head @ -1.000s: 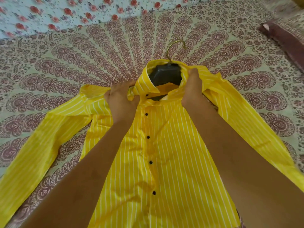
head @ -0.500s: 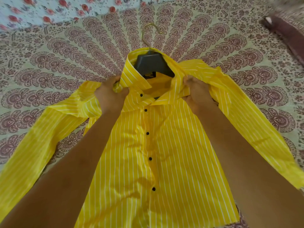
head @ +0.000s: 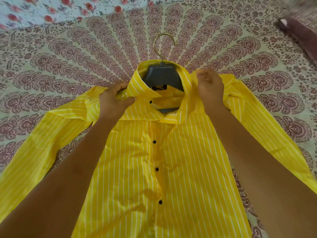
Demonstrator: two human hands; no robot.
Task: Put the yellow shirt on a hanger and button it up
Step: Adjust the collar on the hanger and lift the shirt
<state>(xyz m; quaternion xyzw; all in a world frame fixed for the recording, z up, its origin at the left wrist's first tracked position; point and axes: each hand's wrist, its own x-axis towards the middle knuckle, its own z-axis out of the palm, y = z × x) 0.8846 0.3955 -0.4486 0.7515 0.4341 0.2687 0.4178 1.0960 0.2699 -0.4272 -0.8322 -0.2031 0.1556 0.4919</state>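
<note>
Both hands shifted outward since a second ago: left hand (head: 114, 102) and right hand (head: 210, 88) clenched on yellow shirt (head: 171, 169) shoulders; hanger (head: 162, 74) between them, seated; top button open.

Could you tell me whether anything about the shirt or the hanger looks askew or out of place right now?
Mostly the neckline: the yellow shirt's top button is undone, so the collar gapes over the dark hanger. The left hand bunches one collar side, the right hand the other.
</note>
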